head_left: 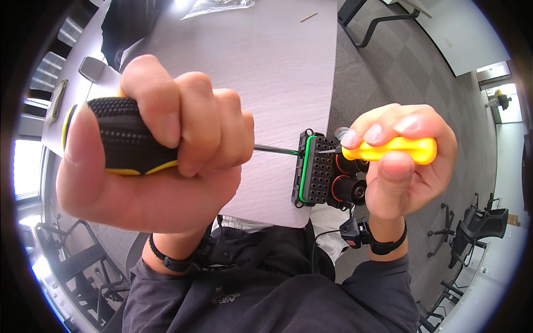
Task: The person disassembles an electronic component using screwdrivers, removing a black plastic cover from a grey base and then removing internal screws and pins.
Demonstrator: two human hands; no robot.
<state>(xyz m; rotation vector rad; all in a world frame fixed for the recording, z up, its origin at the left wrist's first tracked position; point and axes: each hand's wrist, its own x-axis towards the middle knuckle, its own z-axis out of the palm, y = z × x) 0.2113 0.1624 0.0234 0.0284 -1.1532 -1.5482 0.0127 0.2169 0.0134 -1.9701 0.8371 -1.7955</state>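
My left hand (166, 183) is closed around the thick black-and-yellow handle of a screwdriver (130, 133). Its metal shaft points right, ending at a black block (319, 175) with a green band and rows of holes; whether it touches cannot be told. Between the fingers and thumb of my right hand (419, 150) is a yellow-handled tool (408, 149) with a thin pointed tip. That tip points left, over the block's perforated face. Two black cylinders (350, 190) with red rings sit at the block's right side, by the table edge; what supports the block is hidden.
The pale table (277, 66) extends away from me, with a thin stick (308, 18) and a clear plastic bag (216, 5) at its far end. A grey device (92, 69) lies at far left. Office chairs (478, 228) stand on the carpet at right and left.
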